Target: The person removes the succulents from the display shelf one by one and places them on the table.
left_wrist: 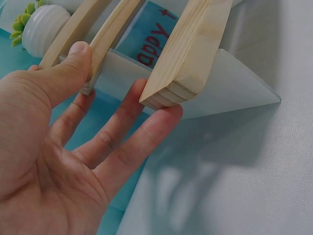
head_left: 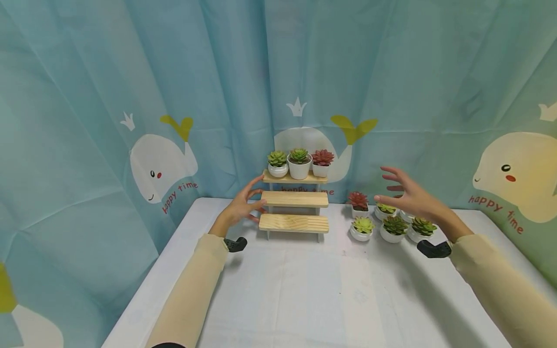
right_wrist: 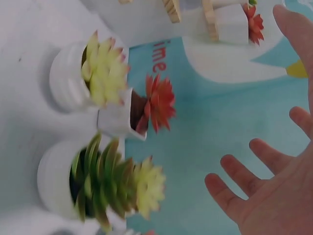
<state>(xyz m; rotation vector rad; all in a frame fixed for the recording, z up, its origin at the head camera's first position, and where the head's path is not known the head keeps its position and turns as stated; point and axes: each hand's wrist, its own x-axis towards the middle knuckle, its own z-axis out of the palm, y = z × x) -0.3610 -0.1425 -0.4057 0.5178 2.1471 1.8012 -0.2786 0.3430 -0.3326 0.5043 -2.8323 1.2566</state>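
My left hand (head_left: 240, 207) is at the left side of a three-step wooden rack (head_left: 294, 199), its spread fingers touching the board ends. In the left wrist view, the thumb lies against the middle board, and two fingertips touch the end of the lowest board (left_wrist: 188, 58). On the top step stand a round-potted green succulent (head_left: 277, 163), another green succulent (head_left: 299, 164) and a red succulent (head_left: 322, 163). My right hand (head_left: 411, 195) hovers above the potted succulents right of the rack, fingers spread and holding nothing.
Several succulents in white pots stand on the white-covered table, including a red one (head_left: 359, 204), a yellow-green one (head_left: 361, 228) and a dark green one (head_left: 394, 228). The right hand partly hides the rear pots. A blue whale-print curtain (head_left: 235, 96) hangs behind.
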